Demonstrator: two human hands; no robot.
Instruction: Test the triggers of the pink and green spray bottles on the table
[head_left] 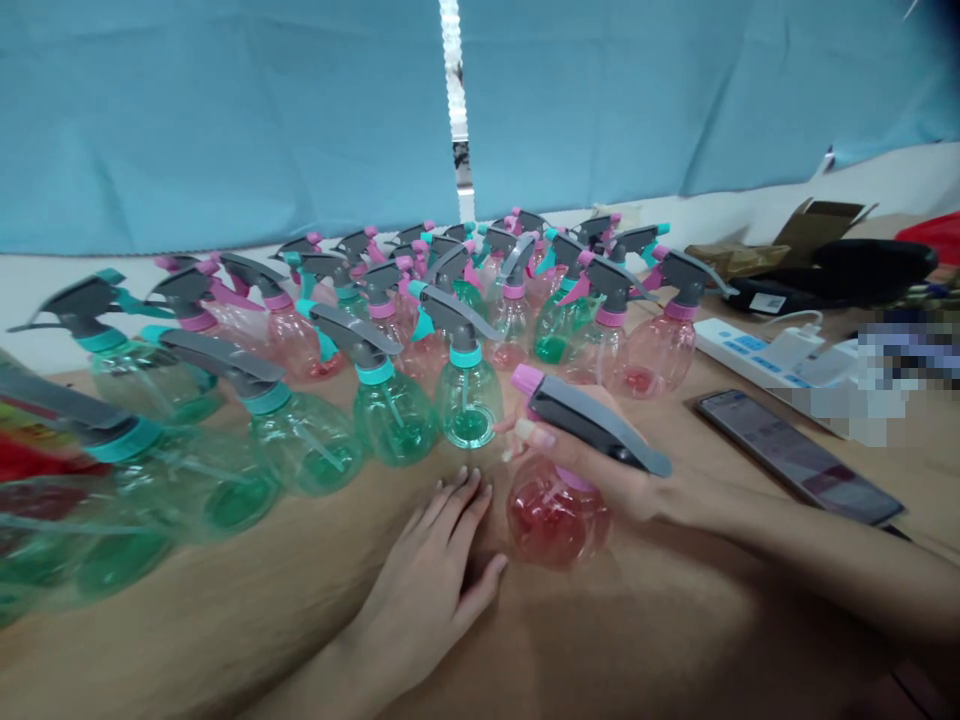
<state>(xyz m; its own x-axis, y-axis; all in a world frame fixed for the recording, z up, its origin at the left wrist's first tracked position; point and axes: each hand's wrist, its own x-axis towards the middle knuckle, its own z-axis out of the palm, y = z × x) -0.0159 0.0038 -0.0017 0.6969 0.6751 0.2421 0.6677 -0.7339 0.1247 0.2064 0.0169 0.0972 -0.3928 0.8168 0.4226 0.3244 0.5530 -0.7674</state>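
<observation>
My right hand (600, 455) is wrapped round the neck of a pink spray bottle (551, 520), just under its grey trigger head with a pink nozzle. The bottle is see-through, and its base is at or close to the table; contact cannot be made out. Flat on the table to its left lies my left hand (431, 575), fingers stretched out and holding nothing. Beyond those fingertips stands a green spray bottle (469, 395) with a turquoise collar. Another green spray bottle (394, 415) is beside it on the left.
Several more pink and green spray bottles crowd the wooden table (315, 580) at the back and left. On the right are a phone (799, 455), a white power strip (757, 365) with plugs, and an open cardboard box (821, 235). A blue sheet (300, 110) hangs behind.
</observation>
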